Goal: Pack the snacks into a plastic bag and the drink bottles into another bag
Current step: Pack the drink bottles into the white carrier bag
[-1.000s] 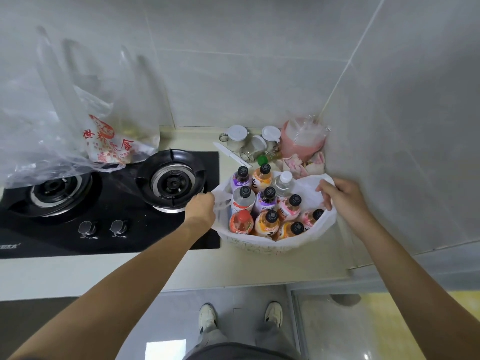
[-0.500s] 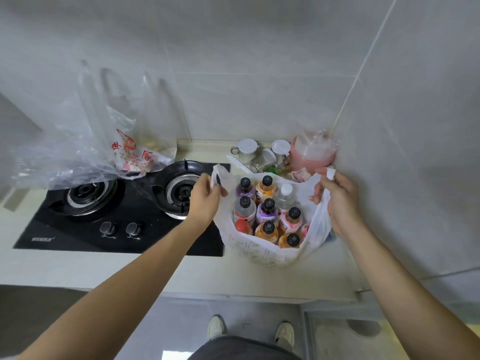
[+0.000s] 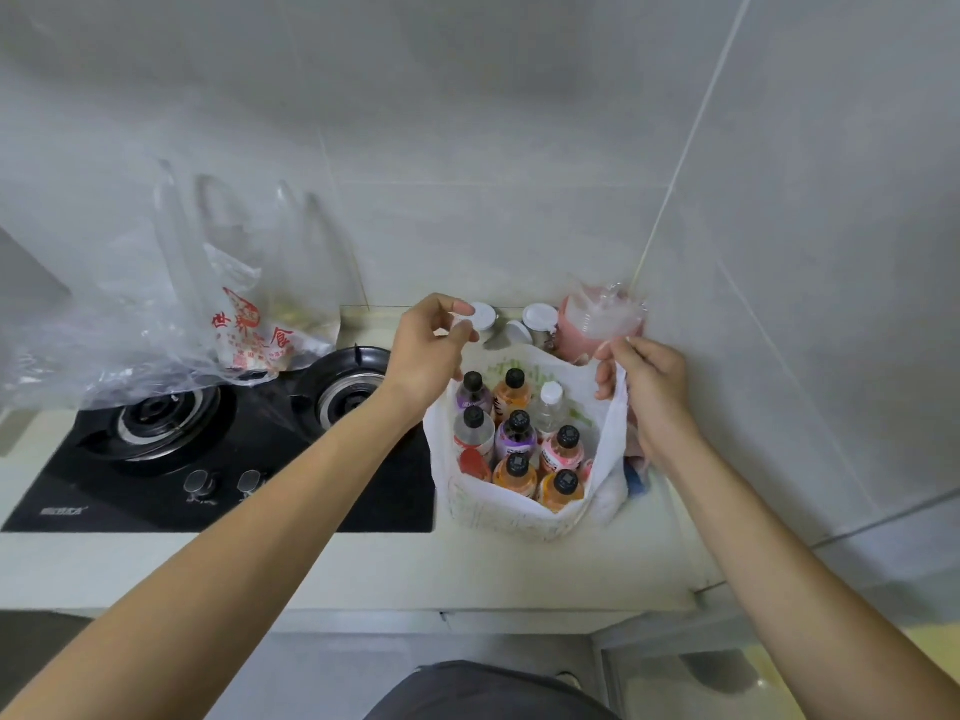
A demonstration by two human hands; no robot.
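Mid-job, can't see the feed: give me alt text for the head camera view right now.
Both hands pull up the handles of a white plastic bag full of upright drink bottles on a kitchen counter: left hand, right hand. A clear bag lies over the gas stove to the left.

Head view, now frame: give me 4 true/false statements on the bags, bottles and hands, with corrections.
1. The drink bottles stand upright inside the white bag. True.
2. The left hand grips a bottle by its cap. False: it holds the white bag's handle, above the bottles.
3. The clear bag with red print lies over the left side of the gas stove. True.
4. The right hand rests flat on the counter. False: its fingers pinch the bag's right handle, raised.
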